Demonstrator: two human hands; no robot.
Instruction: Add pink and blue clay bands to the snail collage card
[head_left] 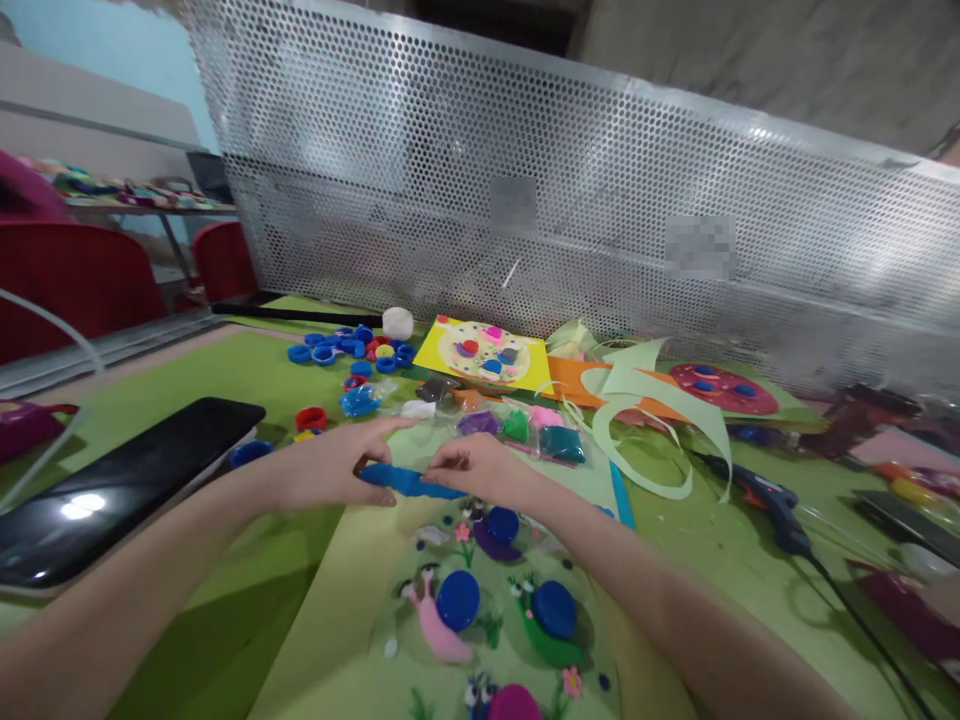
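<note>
A narrow blue strip point(405, 480), perhaps paper, stretches between my two hands above the top of a craft picture. My left hand point(319, 468) pinches its left end, with the index finger reaching past it. Farther along the strip, the fingertips of my right hand point(487, 465) are pressed together on it. Below lies the yellow-green craft sheet point(307, 640), decorated with snails that have bottle-cap shells: a pink snail point(442, 625), a green snail point(547, 632) and a purple snail point(495, 540). Small flowers surround them.
A glossy black device point(127, 490) lies left, near loose bottle caps point(345, 343). Ahead are clay packets point(561, 442) and a yellow card point(427, 358). Pale green paper strips point(637, 375) and a corded glue gun point(776, 505) are right. A perforated metal screen point(450, 150) stands behind.
</note>
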